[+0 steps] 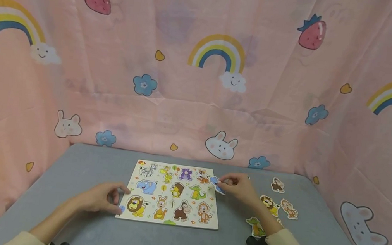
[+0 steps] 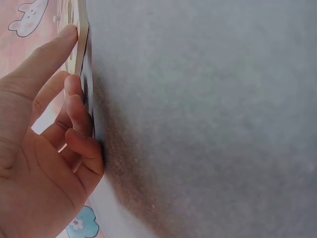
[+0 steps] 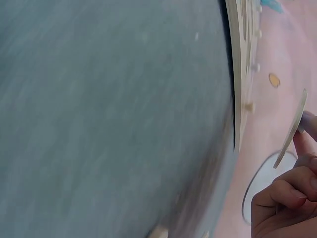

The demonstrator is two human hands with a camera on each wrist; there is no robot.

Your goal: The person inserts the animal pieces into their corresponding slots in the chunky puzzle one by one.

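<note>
A wooden animal puzzle board (image 1: 165,206) lies on the grey table, with printed animals in rows. My left hand (image 1: 100,197) rests at its left side, thumb near the front left corner and index fingertip on the edge. In the left wrist view the thumb (image 2: 49,57) touches the board's edge (image 2: 82,37) while the other fingers bend loosely. Just off the board's right edge, my right hand (image 1: 240,188) pinches a blue elephant puzzle piece (image 1: 217,184), partly covered by the fingers. The right wrist view shows this thin piece (image 3: 291,131) edge-on, raised and tilted.
Loose pieces lie right of the board: a gorilla (image 1: 277,185), a lion (image 1: 269,205), a monkey (image 1: 289,209) and a crocodile (image 1: 255,227). The right forearm passes over some of them. A pink patterned cloth (image 1: 188,129) encloses the table's back and sides.
</note>
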